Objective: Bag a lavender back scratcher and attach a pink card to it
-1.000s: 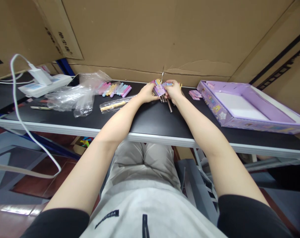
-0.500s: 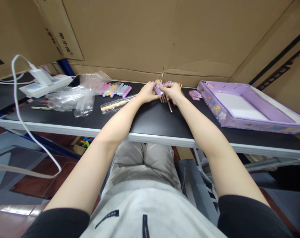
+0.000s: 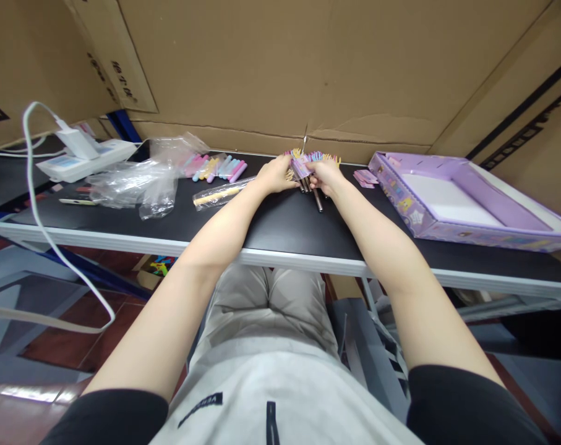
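Pens (image 3: 310,185) lie bunched at the bench's (image 3: 280,228) far edge, long axis running toward the person; left hand (image 3: 274,174) and right hand (image 3: 325,175) clamp them from either side (equally near).

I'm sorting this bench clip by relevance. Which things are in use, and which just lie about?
In use: left hand and right hand together on the bundle of pencils.

Lying about: purple box, pastel markers, plastic bags, power strip, small purple cards.
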Demonstrator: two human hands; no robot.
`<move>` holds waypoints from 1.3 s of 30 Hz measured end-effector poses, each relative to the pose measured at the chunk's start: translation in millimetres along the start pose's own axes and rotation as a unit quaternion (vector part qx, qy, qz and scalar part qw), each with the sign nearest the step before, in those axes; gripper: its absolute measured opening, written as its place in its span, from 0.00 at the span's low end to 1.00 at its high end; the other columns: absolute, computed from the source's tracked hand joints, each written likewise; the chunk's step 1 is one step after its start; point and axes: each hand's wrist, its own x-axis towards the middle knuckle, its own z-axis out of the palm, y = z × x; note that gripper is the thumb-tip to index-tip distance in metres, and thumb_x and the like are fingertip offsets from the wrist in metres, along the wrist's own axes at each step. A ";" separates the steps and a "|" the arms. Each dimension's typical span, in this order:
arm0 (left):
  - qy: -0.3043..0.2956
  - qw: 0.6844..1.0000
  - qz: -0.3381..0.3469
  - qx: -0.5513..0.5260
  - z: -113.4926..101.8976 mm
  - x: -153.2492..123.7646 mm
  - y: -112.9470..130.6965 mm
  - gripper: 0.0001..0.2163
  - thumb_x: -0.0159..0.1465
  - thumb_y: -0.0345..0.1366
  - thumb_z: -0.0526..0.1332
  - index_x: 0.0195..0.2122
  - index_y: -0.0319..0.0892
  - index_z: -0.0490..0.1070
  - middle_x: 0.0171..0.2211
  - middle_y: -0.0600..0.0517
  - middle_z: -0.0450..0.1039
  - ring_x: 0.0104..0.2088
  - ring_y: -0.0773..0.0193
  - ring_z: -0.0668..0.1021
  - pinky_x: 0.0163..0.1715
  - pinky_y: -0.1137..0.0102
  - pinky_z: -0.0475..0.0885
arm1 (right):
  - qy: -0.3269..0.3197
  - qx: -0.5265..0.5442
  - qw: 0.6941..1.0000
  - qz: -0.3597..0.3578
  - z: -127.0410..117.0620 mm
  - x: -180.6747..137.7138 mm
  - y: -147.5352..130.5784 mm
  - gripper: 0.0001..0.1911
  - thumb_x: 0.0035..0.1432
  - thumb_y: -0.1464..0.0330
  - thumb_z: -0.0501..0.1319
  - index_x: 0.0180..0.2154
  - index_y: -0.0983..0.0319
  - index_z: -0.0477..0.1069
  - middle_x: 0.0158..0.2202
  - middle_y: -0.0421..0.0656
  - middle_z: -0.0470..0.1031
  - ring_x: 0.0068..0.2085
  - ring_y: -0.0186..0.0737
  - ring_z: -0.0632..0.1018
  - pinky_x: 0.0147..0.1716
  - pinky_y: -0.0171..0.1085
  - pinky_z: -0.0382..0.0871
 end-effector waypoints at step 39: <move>-0.088 0.991 -0.078 0.058 -28.6 -10.8 2.8 0.34 0.56 0.50 0.71 0.63 0.41 0.75 0.60 0.42 0.78 0.61 0.44 0.77 0.60 0.63 0.71 | -0.066 0.062 0.993 0.076 -10.4 -6.4 -5.7 0.08 0.67 0.78 0.56 0.34 0.64 0.69 0.23 0.42 0.76 0.17 0.26 0.59 0.19 0.28 0.62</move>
